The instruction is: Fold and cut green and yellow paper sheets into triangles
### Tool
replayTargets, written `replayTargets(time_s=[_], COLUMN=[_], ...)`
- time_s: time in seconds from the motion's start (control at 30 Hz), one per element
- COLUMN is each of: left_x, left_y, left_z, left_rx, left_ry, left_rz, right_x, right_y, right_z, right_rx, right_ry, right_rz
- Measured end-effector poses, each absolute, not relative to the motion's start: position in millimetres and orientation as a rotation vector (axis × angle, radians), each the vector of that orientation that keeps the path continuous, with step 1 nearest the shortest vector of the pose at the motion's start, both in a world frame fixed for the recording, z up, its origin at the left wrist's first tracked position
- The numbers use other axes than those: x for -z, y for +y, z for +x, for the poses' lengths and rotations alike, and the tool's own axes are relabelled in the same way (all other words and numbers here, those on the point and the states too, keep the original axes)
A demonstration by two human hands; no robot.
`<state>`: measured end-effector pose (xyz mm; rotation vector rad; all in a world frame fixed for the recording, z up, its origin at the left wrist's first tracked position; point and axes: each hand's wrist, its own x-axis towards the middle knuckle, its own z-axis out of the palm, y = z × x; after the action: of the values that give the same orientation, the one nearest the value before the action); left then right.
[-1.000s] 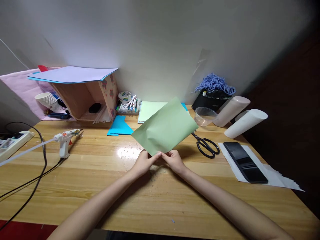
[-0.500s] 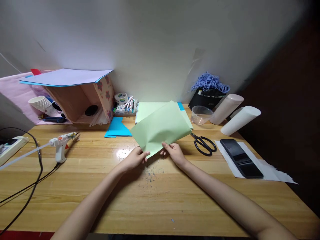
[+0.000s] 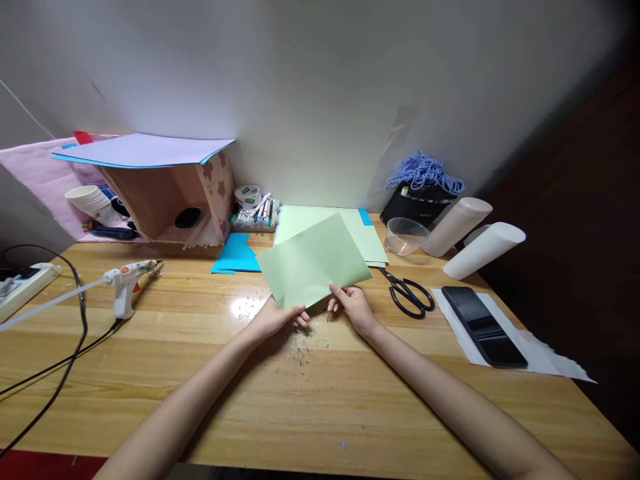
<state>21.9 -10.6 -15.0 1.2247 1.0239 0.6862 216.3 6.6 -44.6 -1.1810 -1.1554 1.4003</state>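
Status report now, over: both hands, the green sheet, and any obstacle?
Left hand, right hand: both holding near edge. Green sheet: held askew. Scissors: right of hands, apart, not blocking.

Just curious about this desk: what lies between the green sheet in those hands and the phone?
In the head view, right of the green sheet come black scissors, then the edge of the white paper under the phone.

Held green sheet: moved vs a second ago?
Yes. Judged against the scissors, the green sheet has its right corner further left and lower in view, so the scissor blades are less covered.
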Motion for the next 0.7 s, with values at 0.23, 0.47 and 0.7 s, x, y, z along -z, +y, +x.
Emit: replayTargets(time_s=[0.23,0.47,0.7], left_x=[12,9,15], left_y=[0,0,-12], left_z=[-1,0,19], left_rx=[-0.642,-0.718,-0.717], left_ry=[0.982,1.030,0.972], left_rz=[1.286,1.243,1.292], right_x=[44,43,35], right_y=[29,23,-3], right_z=[237,237,217], right_rx=[-1.371,-1.357,-1.589], right_ry=[-0.994,-1.076,-1.458], right_rz=[-1.107,-1.143,-1.054])
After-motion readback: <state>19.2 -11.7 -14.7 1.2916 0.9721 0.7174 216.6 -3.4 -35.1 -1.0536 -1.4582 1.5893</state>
